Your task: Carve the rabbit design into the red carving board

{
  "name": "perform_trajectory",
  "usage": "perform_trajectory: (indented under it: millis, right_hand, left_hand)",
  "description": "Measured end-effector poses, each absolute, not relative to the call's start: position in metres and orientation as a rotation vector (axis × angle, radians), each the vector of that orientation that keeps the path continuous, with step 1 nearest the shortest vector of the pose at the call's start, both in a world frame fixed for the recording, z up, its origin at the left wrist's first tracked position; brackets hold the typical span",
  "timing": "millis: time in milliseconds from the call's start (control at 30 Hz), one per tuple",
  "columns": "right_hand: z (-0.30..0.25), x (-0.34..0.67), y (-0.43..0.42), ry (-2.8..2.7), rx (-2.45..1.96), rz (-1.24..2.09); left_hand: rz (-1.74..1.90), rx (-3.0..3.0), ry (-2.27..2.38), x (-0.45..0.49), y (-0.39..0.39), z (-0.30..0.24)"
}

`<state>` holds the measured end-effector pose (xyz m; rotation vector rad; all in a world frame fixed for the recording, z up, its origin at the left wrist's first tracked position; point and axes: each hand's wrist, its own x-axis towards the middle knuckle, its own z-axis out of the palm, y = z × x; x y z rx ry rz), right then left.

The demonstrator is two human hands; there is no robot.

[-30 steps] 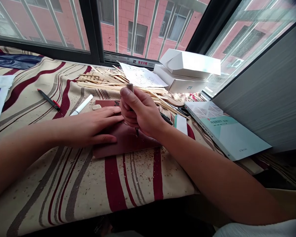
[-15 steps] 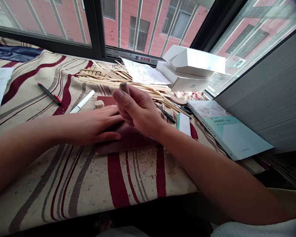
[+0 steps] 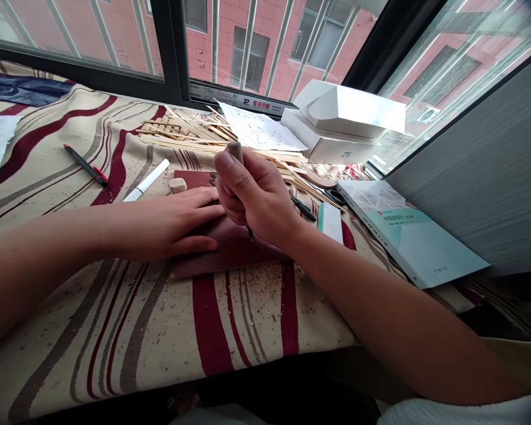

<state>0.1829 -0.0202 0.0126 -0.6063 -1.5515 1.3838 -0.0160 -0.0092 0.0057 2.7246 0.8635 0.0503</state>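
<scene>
A dark reddish-brown board (image 3: 230, 251) lies flat on the striped cloth in front of me. My left hand (image 3: 177, 221) rests palm down on its left part, fingers stretched out. In a fist, my right hand (image 3: 256, 198) grips a carving tool upright by its wooden handle (image 3: 236, 151), thumb near the top. The tool's thin dark tip (image 3: 250, 233) points down at the board and seems to touch it. Beyond my left fingers sits a small beige block (image 3: 177, 185). Dark marks (image 3: 213, 178) show on the board's far edge. Much of its middle is hidden by my hands.
Left of the board lie a white marker (image 3: 148, 180) and a black-and-red pen (image 3: 85, 165). Thin wooden strips (image 3: 181, 133), a drawing sheet (image 3: 259, 127) and a white box (image 3: 336, 141) stand toward the window. At right are a black-handled tool (image 3: 303, 208) and a book (image 3: 411, 236).
My right hand has shifted slightly to the right with the carving tool, whose handle shows more and whose tip is now visible at the board. My left hand stays in place.
</scene>
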Motion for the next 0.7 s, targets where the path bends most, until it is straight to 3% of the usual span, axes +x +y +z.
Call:
perform_trajectory:
  millis: [500,700]
  right_hand:
    - [0.009,0.185,-0.020,-1.544,-0.626,1.335]
    - [0.002,0.175,-0.016,-1.489,-0.671,1.152]
  left_hand:
    - [0.055,2.716,0.870,-0.015,-0.011,0.008]
    - [0.147,2.767,0.808,-0.020,-0.005,-0.006]
